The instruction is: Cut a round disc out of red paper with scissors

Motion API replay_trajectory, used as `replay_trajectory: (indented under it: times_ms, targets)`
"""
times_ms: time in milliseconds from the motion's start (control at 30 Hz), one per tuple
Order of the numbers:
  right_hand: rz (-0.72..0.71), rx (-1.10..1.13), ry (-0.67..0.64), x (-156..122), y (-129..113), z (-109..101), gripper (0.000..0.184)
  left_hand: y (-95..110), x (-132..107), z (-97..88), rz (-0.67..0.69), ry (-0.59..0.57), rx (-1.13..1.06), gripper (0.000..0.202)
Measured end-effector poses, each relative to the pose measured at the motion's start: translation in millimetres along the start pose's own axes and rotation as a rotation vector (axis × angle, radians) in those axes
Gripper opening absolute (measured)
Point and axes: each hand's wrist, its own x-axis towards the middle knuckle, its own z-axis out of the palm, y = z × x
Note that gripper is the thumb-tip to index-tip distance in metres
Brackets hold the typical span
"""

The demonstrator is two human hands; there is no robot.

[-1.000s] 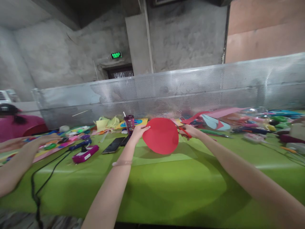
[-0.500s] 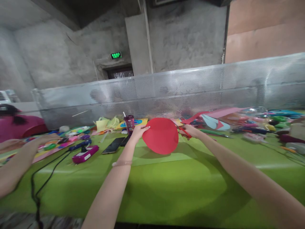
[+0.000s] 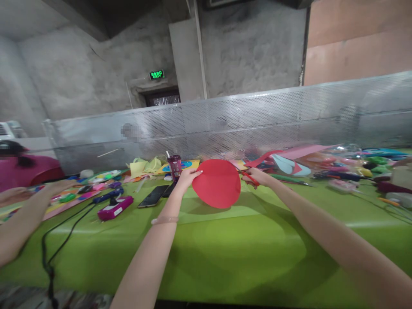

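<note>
My left hand (image 3: pixel 187 179) pinches the left edge of a round piece of red paper (image 3: pixel 217 183), thumb on the near face. The paper stands tilted up above the green table, facing me. At its right edge, my right hand (image 3: pixel 258 177) is closed round the red handles of a pair of scissors (image 3: pixel 251 179). The blades reach toward the paper's upper right rim; whether they touch it I cannot tell. A light green sheet (image 3: pixel 222 211) lies flat under the paper.
A dark cup with a straw (image 3: pixel 175 166) and a phone (image 3: pixel 153 196) are left of my hands. Further left sit a purple box (image 3: pixel 115 208), black cables (image 3: pixel 48 240) and another person's arms (image 3: pixel 35 210). Craft papers (image 3: pixel 291 165) and pens crowd the right. A perforated metal panel (image 3: pixel 225 124) stands behind.
Both hands stay almost where they were. The red paper's right edge has shifted very slightly left, away from the scissors.
</note>
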Motion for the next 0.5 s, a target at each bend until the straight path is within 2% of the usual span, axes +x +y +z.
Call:
replay_trajectory:
  times_ms: [500]
  targets:
    - [-0.036, -0.027, -0.003, 1.4, 5.3, -0.5, 0.032, 1.2, -0.5, 0.9, -0.008, 0.005, -0.034, 0.036]
